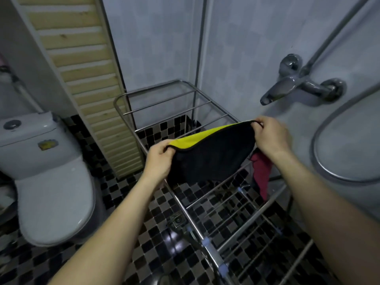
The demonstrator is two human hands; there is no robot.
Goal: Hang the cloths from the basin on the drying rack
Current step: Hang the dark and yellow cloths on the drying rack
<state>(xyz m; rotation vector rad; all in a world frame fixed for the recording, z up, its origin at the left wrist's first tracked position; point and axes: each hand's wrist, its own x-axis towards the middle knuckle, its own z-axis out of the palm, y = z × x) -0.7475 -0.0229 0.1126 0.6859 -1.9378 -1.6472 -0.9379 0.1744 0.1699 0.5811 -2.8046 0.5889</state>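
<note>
Two hands, left hand [158, 159] and right hand [269, 134], pinch the black-and-yellow cloth [211, 155] by its corners, stretched mid-frame over the drying rack [156, 93]. Draped unevenly, it could slide off a smooth rail onto the floor.

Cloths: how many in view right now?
2. A black-and-yellow cloth stretched between the left hand and right hand above the drying rack; a red cloth hanging at the rack's right side. Others may be out of frame.
</note>
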